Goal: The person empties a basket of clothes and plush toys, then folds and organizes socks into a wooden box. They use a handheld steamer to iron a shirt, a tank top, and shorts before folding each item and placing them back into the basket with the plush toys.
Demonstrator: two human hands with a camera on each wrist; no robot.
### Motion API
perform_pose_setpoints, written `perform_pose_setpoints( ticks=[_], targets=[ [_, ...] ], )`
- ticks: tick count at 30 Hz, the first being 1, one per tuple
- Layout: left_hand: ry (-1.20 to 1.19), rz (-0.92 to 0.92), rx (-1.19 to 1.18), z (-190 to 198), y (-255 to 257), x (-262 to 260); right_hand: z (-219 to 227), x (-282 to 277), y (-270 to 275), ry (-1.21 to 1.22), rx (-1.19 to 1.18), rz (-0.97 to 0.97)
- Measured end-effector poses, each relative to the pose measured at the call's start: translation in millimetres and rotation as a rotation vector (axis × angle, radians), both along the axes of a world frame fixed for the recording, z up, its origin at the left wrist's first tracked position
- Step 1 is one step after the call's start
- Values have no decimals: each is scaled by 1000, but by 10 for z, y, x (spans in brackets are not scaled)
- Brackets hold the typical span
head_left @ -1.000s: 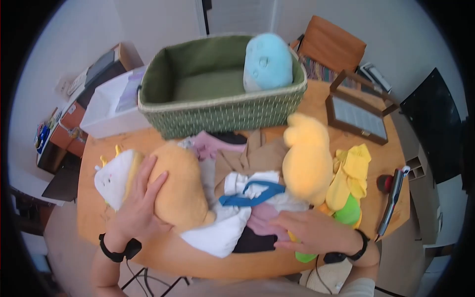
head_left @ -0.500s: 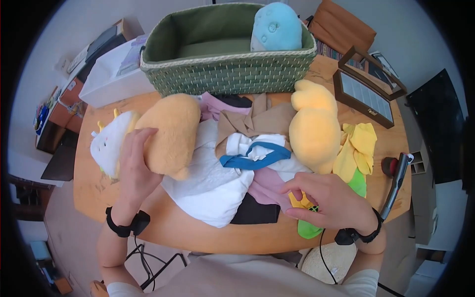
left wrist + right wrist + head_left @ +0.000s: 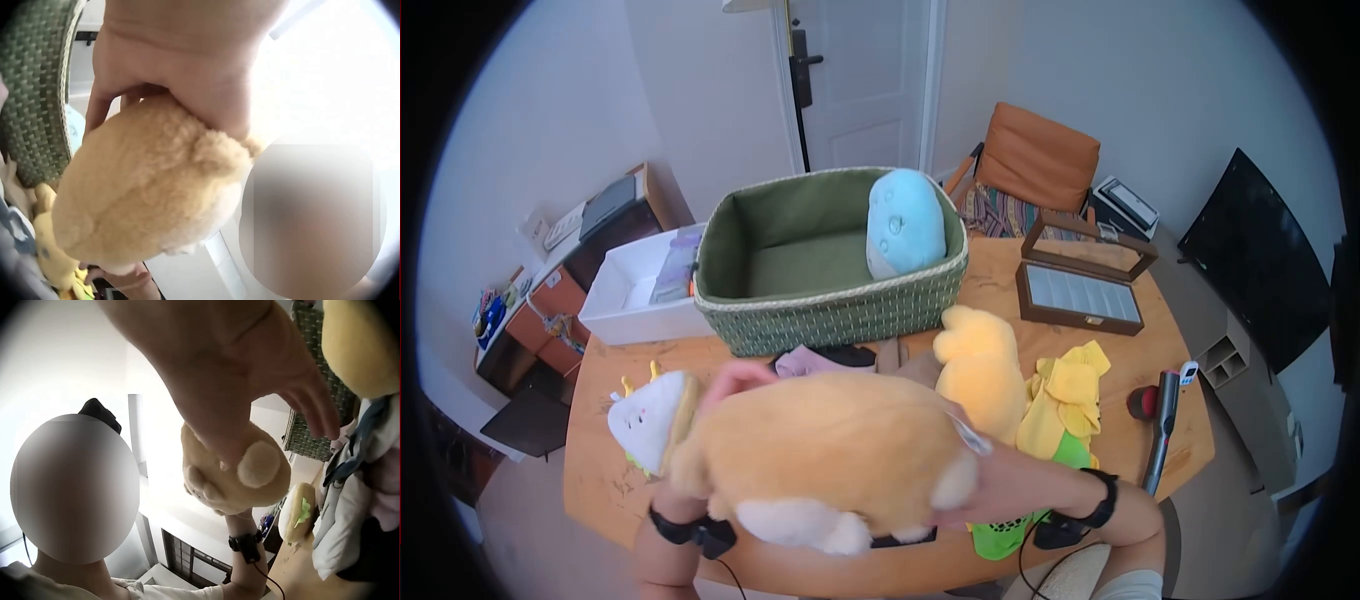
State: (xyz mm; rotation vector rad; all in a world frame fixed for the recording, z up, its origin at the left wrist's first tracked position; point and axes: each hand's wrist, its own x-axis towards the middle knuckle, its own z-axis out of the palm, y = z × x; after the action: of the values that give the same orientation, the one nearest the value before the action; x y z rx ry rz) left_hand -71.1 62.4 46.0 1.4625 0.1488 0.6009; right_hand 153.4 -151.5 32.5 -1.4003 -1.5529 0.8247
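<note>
A home living space, shown by a cushioned armchair (image 3: 1040, 152) and plush toys (image 3: 830, 435).

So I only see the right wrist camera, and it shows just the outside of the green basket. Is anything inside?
Observer: Yes. In the head view, a blue toy sits at the right end inside the basket.
Operator: Yay! What's the left hand doing? I can't see its fingers.
Observer: The left wrist view shows it gripping the tan toy.
Operator: Ok! Anything else on the table that I'm missing?
Observer: Yes, the head view shows a brown box with its lid open, to the right of the basket.
</note>
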Motion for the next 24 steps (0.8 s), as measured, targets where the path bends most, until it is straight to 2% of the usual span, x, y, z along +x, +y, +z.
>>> perform_pose_setpoints(
  ticks=[1, 3, 4, 5, 7, 8, 9, 11, 12, 14, 15, 17, 21, 23, 24],
  targets=[
    [-12, -3, 9, -6, -43, 127, -26, -34, 48, -12, 9, -3],
    [-96, -23, -214, -58, -53, 360, -124, -7, 124, 201, -21, 12],
    [152, 127, 150, -531, 323, 302, -115, 95, 187, 97, -5, 2],
    [138, 128, 156, -445, 323, 444, -143, 159, 264, 84, 2, 2],
    [-129, 162, -5, -243, 250, 760, -227, 209, 389, 695, 31, -237],
    [-134, 106, 50, -305, 258, 779, -203, 300, 386, 620, -75, -243],
    [-136, 103, 49, -340, 229, 803, -205, 303, 383, 619, -74, -245],
    [-115, 155, 160, -402, 154, 852, -208, 263, 343, 235, 109, -385],
    [-78, 139, 128, -435, 184, 854, -207, 293, 315, 238, 93, -383],
    [-55, 147, 134, -469, 239, 811, -259, 342, 225, 42, -84, -363],
    [-53, 139, 164, -454, 285, 818, -300, 378, 229, 60, -99, -363],
    [-4, 171, 143, -441, 316, 808, -370, 444, 236, -72, -186, -197],
    [-13, 229, 105, -511, 368, 802, -280, 467, 203, 0, -166, -174],
    [-24, 169, 42, -585, 416, 805, -292, 581, 113, 221, -271, 0],
    [-17, 173, 36, -598, 415, 801, -268, 537, 76, 227, -278, 4]
  ],
)
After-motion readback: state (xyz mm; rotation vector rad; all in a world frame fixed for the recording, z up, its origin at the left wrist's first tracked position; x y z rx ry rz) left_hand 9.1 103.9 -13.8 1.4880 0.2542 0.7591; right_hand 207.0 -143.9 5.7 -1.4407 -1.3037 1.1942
